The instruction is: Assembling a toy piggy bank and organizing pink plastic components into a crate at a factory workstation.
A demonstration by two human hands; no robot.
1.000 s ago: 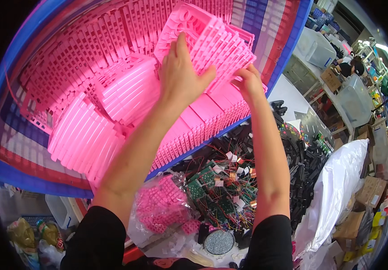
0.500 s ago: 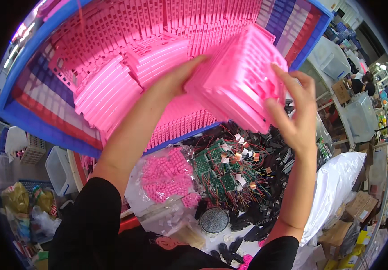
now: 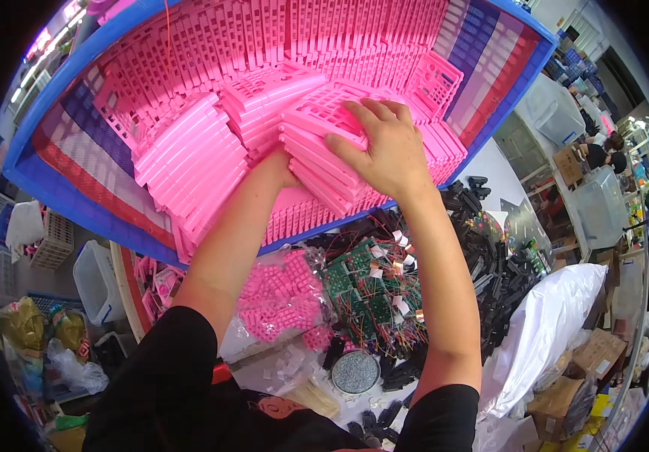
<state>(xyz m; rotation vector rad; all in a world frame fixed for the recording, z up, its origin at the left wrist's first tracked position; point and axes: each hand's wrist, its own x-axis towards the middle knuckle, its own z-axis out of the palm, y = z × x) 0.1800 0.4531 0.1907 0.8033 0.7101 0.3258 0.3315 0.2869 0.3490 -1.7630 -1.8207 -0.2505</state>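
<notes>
A stack of pink plastic panels with cut-out grids (image 3: 323, 128) sits tilted between my two hands, inside a large blue-rimmed basket (image 3: 106, 232). My left hand (image 3: 285, 169) grips the stack low on its left side, its fingers mostly hidden beneath the panels. Over the stack's top and right side lies my right hand (image 3: 388, 149), thumb and fingers curved on the upper panel. Left of it leans a row of pink panels (image 3: 189, 162), and another pink stack (image 3: 268, 94) lies just behind. More panels stand in rows along the basket's far wall.
Below the basket, the table holds a bag of pink keypad pieces (image 3: 283, 297), green circuit boards with wires (image 3: 366, 282), black plastic parts (image 3: 490, 264) and a round grey-topped container (image 3: 355, 371). A white sack (image 3: 550, 331) and cardboard boxes (image 3: 599, 350) lie at right.
Both hands have brought the pink stack left and down into the basket, among the other panels. My right hand has shifted from its right side onto its top.
</notes>
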